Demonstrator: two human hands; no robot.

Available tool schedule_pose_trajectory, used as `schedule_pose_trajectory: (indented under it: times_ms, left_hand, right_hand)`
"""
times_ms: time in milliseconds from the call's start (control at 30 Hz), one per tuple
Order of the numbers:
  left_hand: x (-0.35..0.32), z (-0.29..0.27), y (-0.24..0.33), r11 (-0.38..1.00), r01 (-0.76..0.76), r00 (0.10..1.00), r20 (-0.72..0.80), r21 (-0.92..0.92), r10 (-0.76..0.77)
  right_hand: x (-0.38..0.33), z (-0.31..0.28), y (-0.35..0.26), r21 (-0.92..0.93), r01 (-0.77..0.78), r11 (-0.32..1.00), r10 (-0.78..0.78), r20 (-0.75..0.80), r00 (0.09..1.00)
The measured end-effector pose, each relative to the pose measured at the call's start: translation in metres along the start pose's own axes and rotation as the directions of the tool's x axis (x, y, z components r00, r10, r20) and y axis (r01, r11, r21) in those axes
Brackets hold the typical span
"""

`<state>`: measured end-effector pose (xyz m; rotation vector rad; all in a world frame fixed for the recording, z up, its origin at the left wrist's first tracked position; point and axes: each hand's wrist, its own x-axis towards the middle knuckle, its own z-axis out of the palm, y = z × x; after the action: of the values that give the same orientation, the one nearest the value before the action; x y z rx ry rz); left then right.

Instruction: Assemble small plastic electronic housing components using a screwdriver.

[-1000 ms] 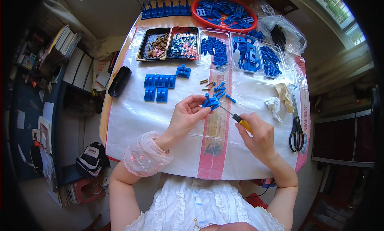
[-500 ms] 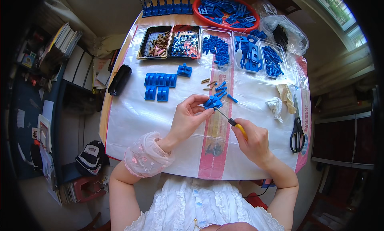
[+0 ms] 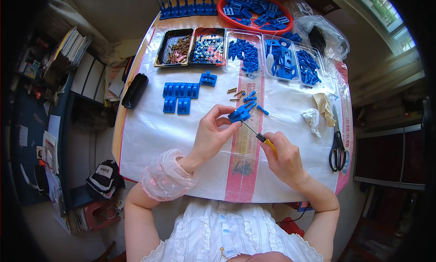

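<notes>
Between thumb and fingers, my left hand (image 3: 217, 128) grips a small blue plastic bracket (image 3: 238, 115) above the middle of the table. My right hand (image 3: 284, 156) is closed around the yellow and black handle of a screwdriver (image 3: 267, 144). The shaft's tip meets the near side of the bracket; the exact contact is hidden. Just beyond lie several brass screws (image 3: 236, 94) and slim blue plastic pegs (image 3: 249, 96). To the left, several blue bracket pieces (image 3: 181, 90) stand in rows, with one finished-looking blue piece (image 3: 208, 78) set apart behind them.
Along the back are a black tray of screws (image 3: 177, 48), a black tray of nuts (image 3: 206, 47), clear trays of blue parts (image 3: 244, 53) and a red basin (image 3: 254, 26). Scissors (image 3: 337, 152) and crumpled tissue (image 3: 311, 120) lie right, a black case (image 3: 135, 91) left.
The bracket has tilted slightly in my left fingers. My right hand and the screwdriver have shifted a little left and up. The view itself has moved slightly.
</notes>
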<state>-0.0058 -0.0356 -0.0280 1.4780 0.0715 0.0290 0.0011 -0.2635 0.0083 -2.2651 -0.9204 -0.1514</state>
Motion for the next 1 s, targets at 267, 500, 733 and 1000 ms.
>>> schedule_pose_trajectory:
  times_ms: [267, 500, 733, 1000]
  left_hand:
    - [0.0, 0.002, -0.003, 0.999, -0.037, 0.998, -0.042, 0.0, 0.037]
    - [0.0, 0.002, -0.005, 0.998, -0.052, 0.998, -0.038, 0.026, 0.053]
    - [0.0, 0.002, -0.002, 0.999, -0.035, 0.998, -0.054, -0.006, 0.035]
    - [0.002, -0.002, -0.003, 0.999, -0.049, 0.998, -0.05, 0.01, 0.049]
  right_hand:
    - [0.0, 0.006, -0.005, -0.045, 0.024, 0.999, -0.023, 0.003, 1.0]
    - [-0.006, 0.008, -0.001, -0.137, 0.039, 0.99, -0.044, -0.032, 0.999]
    - [-0.003, 0.005, -0.003, -0.214, 0.001, 0.977, -0.001, -0.001, 1.0]
    - [-0.005, 0.011, 0.007, 0.256, -0.34, 0.905, 0.309, 0.152, 0.939]
